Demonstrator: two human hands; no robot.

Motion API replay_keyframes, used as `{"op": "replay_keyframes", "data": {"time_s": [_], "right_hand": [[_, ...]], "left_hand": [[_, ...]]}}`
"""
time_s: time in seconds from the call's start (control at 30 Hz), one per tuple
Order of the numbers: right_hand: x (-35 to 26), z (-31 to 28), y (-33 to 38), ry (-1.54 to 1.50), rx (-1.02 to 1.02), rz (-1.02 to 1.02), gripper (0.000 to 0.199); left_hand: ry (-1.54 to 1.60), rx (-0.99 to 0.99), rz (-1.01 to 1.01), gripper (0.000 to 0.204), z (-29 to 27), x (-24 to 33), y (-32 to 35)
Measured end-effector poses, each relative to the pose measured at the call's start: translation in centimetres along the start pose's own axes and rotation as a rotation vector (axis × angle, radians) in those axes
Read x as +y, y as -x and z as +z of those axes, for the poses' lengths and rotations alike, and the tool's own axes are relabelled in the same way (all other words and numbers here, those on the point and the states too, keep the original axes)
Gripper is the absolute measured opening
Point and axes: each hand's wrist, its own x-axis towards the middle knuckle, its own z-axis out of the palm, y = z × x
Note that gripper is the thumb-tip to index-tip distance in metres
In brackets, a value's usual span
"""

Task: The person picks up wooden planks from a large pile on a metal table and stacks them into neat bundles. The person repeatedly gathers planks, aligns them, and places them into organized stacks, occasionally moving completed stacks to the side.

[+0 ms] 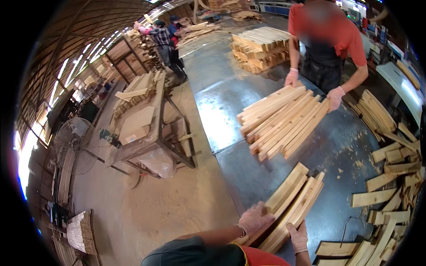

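A curved bundle of pale wooden slats (302, 201) lies at the near edge of the metal table, a dark gap running between its strips. My left hand (256, 219), in a thin pale glove, is closed against the bundle's left side. On the opposite side my right hand (298, 237), also gloved, grips the slats with its thumb over the top. The bundle's near end is partly hidden by my arm and body. Across the table, a person in a red shirt holds both sides of a wider, fanned row of slats (284, 122) with gloved hands (336, 98).
The dark metal table (230, 177) carries a stacked pile of slats (262, 44) at its far end. Loose offcuts (373, 197) and sawdust cover its right side. Left of it stand a wooden workbench (137, 146) and a pedestal fan (75, 139). Two other people (166, 44) work farther back.
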Motion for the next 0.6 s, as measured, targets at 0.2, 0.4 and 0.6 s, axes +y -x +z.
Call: {"op": "replay_keyframes", "data": {"time_s": [0.2, 0.4, 0.6], "right_hand": [[-1.0, -0.4, -1.8, -0.094, -0.073, 0.036, 0.073], [-2.1, 1.0, -1.5, -0.206, -0.034, 0.050, 0.070], [-11.7, 3.0, 1.6, -0.153, 0.169, -0.198, 0.072]], "left_hand": [[0.623, -0.534, -0.227, 0.073, 0.6, -1.9, -6.9], [-0.006, -0.231, 0.192, 0.078, 2.2, 4.0, -2.6], [0.175, -0.016, 0.463, 0.067, -5.0, 6.9, 1.6]]}}
